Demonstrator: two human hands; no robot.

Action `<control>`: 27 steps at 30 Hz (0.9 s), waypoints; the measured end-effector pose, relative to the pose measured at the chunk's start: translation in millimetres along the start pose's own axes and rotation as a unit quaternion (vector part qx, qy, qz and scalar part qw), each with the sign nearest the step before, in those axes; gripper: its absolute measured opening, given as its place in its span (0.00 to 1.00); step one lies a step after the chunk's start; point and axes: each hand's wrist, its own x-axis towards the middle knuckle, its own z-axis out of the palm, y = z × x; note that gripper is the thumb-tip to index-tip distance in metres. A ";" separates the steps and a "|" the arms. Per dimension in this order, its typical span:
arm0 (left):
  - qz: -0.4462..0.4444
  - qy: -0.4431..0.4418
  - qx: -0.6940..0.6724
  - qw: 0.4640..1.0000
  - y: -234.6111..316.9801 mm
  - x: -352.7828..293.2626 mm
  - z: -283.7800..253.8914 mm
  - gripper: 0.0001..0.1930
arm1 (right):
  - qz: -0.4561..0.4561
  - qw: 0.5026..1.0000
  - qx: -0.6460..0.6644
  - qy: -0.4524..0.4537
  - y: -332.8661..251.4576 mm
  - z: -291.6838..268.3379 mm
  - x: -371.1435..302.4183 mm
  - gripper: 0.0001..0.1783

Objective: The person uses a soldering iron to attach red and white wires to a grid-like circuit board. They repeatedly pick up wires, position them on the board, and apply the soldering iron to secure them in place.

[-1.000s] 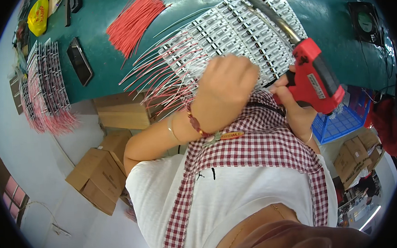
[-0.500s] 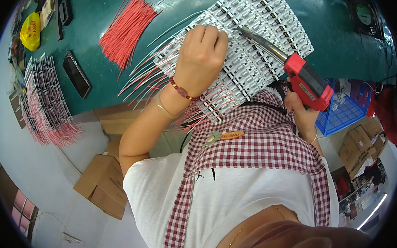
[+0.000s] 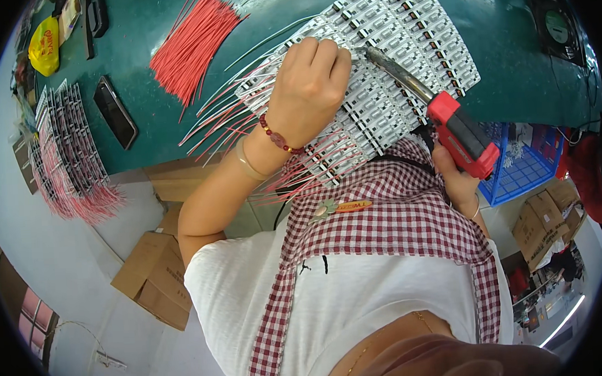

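A large panel of small white circuit boards lies aslant at the table's near edge, partly over my checked apron. Red and white wires fan out from its left side. My left hand rests over the panel with curled, closed fingers; what they pinch is hidden under the hand. In my right hand is a red and black soldering gun, gripped by its handle. Its metal tip points up and left, at the boards just right of my left fingertips.
On the green table lie a bundle of red wires, a phone, a yellow bag and a black fan-like unit. More wired boards hang over the left edge. A blue basket stands right, a cardboard box lower left.
The soldering gun's body and my right hand have shifted slightly left and down. My left hand and the panel sit a touch further right in the picture.
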 end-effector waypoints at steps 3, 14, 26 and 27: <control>0.001 -0.006 0.007 1.000 -0.2 0.0 0.2 0.12 | -0.033 0.997 0.060 0.037 -0.8 -0.3 -3.3 0.14; 0.017 0.019 0.025 0.999 -0.2 -0.9 -2.8 0.13 | 0.021 0.983 0.178 0.041 -1.9 -2.6 -9.0 0.07; 0.011 -0.007 -0.007 1.000 10.0 -4.6 1.3 0.15 | -0.031 0.999 0.031 0.020 9.3 3.7 -14.4 0.12; 0.013 -0.006 -0.008 1.000 10.5 -4.5 1.9 0.14 | -0.052 0.999 0.009 0.013 8.8 3.9 -12.8 0.10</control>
